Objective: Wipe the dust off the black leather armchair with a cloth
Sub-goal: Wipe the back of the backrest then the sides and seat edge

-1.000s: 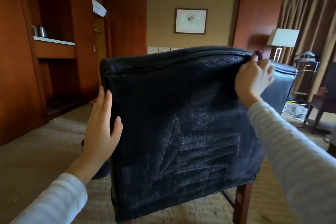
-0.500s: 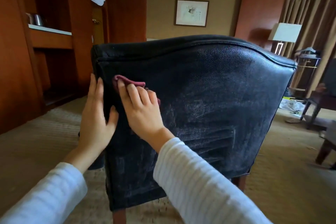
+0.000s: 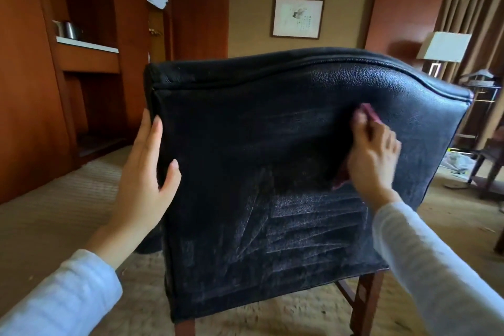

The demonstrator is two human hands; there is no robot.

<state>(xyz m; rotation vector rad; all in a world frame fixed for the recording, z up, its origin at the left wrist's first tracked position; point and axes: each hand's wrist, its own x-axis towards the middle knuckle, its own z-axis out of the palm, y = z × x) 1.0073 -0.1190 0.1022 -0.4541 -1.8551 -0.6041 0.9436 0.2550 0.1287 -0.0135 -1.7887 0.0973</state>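
The black leather armchair [image 3: 272, 172] stood on the carpet [image 3: 54, 213] with its dusty, streaked back toward the camera. The maroon cloth [image 3: 370, 112] was pressed against that back near its upper right corner, under the blurred right hand [image 3: 373, 157] — its grip closed on the cloth. The left hand [image 3: 144, 174] rested flat along the back's left edge — grip wide, fingers straight, holding nothing.

Reddish wooden wall panels [image 3: 200, 11] flank a tan wall [image 3: 251, 8] with a framed picture [image 3: 297, 18]; beige ribbed carpet [image 3: 54, 213] below; white-shaded lamp [image 3: 443, 46] beside brown curtains [image 3: 480, 8].
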